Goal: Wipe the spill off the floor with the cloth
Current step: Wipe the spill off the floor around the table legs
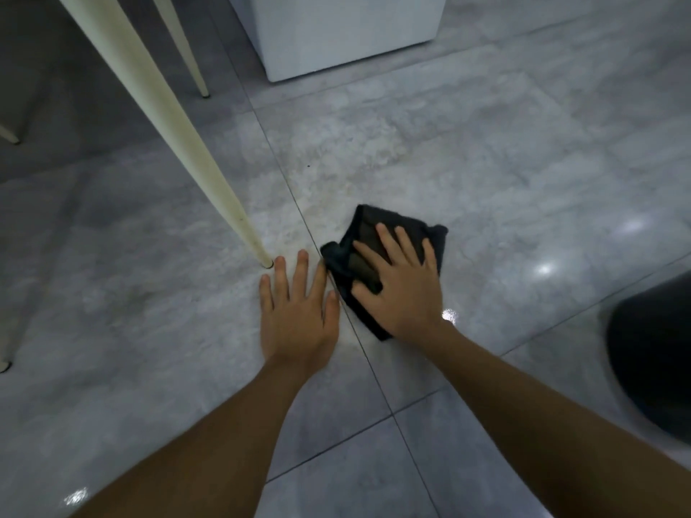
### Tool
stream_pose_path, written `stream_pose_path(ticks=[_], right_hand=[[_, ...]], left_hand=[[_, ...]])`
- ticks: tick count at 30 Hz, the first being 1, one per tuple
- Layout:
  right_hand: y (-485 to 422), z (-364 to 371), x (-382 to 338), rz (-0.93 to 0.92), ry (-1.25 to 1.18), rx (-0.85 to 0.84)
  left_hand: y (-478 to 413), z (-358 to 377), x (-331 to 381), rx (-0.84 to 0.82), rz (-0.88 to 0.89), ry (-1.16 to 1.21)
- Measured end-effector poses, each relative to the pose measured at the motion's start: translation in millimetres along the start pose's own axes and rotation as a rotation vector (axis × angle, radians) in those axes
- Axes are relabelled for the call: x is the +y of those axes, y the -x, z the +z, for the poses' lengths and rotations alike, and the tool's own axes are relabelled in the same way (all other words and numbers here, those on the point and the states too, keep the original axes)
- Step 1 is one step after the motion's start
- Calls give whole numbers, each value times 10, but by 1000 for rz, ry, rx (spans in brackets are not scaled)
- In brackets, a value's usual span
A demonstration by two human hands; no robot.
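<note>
A dark, crumpled cloth (377, 226) lies on the grey tiled floor (504, 173) near the middle of the view. My right hand (402, 282) presses flat on top of it, fingers spread, thumb tucked into a fold. My left hand (299, 312) rests palm down on the bare tile just left of the cloth, fingers apart, holding nothing. A pale, streaky wet patch (336, 170) spreads on the tile beyond the cloth; its edges are hard to tell.
A cream chair leg (194, 151) slants down to the floor just ahead of my left fingertips. More legs (187, 50) stand behind it. A white cabinet base (344, 35) sits at the back. A dark rounded shape (654, 353) blurs at the right edge.
</note>
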State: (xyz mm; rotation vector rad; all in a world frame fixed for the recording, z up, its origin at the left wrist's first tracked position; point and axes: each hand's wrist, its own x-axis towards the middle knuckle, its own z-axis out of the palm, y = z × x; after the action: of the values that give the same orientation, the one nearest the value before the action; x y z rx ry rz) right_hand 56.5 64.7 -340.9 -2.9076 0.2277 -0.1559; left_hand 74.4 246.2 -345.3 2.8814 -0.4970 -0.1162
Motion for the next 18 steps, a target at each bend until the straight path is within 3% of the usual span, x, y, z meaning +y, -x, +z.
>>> stream_pose_path(ticks=[4,7,11,13,18], right_hand=[[-217,-142,501,152,28,-54],[-581,-106,376,326,-7,-67],[-53,-95,164,82,7,-36],[372,-132,360,62,-11,6],[164,-334,967,494,44,-38]], left_hand=[[0,5,42,6,-16,8],[-23,-13,74,-10,-32,12],[-127,-82,134,-35,-72,13],[-185,-115,190,-32,-99,7],[-49,-24,217,-43,-92,-15]])
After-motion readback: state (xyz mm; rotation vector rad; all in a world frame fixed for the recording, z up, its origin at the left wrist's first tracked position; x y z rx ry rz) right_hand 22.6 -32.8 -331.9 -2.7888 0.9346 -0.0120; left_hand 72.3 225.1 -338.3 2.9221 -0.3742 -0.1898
